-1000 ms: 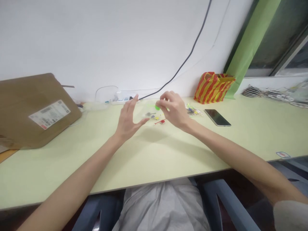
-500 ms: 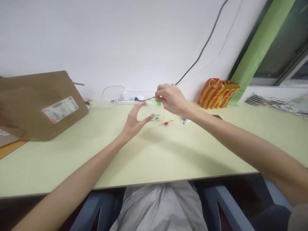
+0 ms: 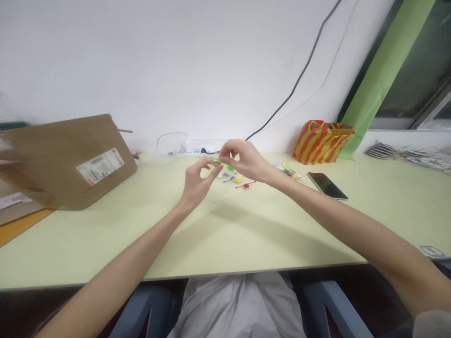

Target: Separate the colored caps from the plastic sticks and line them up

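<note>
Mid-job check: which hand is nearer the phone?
Right. The right hand is left of the phone and a little farther back; the left hand is farther left.

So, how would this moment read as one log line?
right hand: pinching small green piece; left hand: at same piece, grip unclear; nearby: red piece, yellow piece; farther right: phone, striped bag

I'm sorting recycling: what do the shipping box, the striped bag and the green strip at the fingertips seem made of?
Shipping box: matt cardboard, from its brown, flat panels. Striped bag: probably plastic, perhaps satiny, by its crinkled sides. Green strip: likely plastic, from its vivid color; too small to judge finish.
</note>
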A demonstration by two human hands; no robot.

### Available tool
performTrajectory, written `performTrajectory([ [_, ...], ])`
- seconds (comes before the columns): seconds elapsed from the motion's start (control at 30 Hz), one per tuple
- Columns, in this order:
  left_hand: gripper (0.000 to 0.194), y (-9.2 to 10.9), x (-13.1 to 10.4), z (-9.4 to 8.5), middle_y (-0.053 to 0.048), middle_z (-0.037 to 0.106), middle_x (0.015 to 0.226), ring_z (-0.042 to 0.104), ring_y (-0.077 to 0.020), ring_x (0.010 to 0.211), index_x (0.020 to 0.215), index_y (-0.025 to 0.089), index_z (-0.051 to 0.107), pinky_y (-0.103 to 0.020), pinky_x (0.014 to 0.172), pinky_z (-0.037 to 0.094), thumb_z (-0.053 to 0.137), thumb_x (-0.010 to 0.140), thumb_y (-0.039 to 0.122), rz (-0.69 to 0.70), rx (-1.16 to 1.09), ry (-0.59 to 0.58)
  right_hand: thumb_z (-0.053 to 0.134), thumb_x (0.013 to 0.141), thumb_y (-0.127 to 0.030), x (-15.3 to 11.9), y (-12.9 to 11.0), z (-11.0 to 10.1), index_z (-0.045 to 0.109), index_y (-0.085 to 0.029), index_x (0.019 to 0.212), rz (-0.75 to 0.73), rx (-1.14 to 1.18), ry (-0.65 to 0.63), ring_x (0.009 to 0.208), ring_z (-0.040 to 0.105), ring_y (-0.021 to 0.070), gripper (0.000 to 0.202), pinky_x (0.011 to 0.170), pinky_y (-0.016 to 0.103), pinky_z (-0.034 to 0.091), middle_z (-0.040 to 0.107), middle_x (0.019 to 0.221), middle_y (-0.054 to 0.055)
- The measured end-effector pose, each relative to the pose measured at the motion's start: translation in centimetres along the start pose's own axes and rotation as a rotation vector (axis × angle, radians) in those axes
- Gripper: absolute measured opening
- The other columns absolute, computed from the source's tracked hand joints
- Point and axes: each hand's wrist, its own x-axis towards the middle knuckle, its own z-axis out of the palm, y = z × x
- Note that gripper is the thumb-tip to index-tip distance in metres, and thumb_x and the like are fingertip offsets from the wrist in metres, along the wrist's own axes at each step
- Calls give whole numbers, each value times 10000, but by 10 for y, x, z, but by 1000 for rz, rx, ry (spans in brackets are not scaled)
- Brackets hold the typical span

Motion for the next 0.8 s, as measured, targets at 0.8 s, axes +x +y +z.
performTrajectory([
  [0.8, 188, 10, 6, -7, -43, 669, 1112, 629, -208, 1088, 1073, 246, 582, -380, 946, 484, 651, 903, 285, 105, 99, -58, 600, 945, -173, 1, 2, 8, 734, -207, 801, 50, -128, 56, 844, 520, 217, 199, 762, 361, 404, 643, 817, 55],
])
